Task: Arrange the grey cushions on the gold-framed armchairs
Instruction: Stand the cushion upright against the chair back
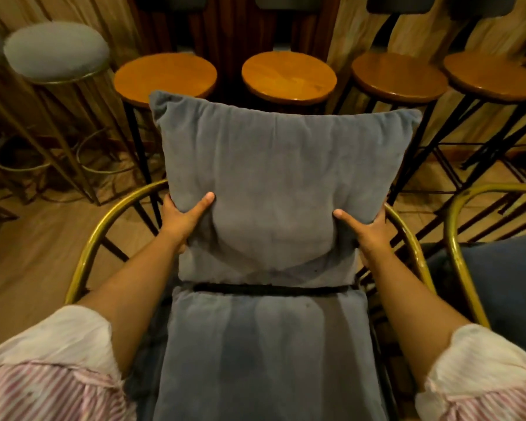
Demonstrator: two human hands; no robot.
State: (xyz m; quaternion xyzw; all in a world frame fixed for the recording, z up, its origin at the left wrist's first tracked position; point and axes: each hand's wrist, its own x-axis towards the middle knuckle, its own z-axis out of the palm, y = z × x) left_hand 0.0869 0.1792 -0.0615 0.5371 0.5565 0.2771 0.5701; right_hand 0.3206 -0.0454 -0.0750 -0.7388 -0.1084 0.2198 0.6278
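Observation:
A grey back cushion stands upright at the back of a gold-framed armchair in the middle of the view. My left hand grips its lower left edge, thumb pressed into the front. My right hand grips the lower right edge the same way. A grey seat cushion lies flat on the chair below it, with a dark gap between the two.
A second gold-framed armchair with a dark blue seat stands at the right. Behind are several round wooden bar stools on black legs, and grey padded stools with gold frames at the left. Wooden floor lies around.

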